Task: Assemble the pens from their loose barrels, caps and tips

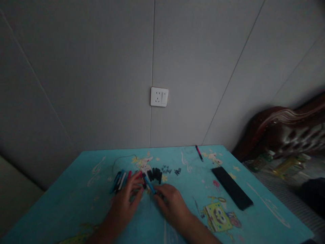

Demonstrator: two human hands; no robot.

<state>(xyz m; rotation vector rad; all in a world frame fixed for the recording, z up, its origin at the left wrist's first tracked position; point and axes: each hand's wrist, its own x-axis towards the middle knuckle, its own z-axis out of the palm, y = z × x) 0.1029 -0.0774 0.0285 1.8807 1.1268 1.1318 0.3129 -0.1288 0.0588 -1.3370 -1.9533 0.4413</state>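
Observation:
My right hand point(170, 200) pinches the lower end of a blue pen point(149, 184), which slants up and to the left. Close by on the left, my left hand point(128, 194) has its thumb and fingers apart, with the fingertips near a red pen part point(139, 175). Under and beside its fingers lies a group of blue, white, dark and red pens point(120, 180), partly covered by the hand. Just beyond the blue pen sits a row of short black pieces point(156, 174) that look like pen caps or grips.
Small dark pieces point(166, 169) and another small cluster point(177, 171) lie right of the black row. A red and black pen point(199, 153) rests near the wall. The long black case point(232, 188) is at the right on the blue patterned table point(76, 189). A socket point(159, 97) is on the wall.

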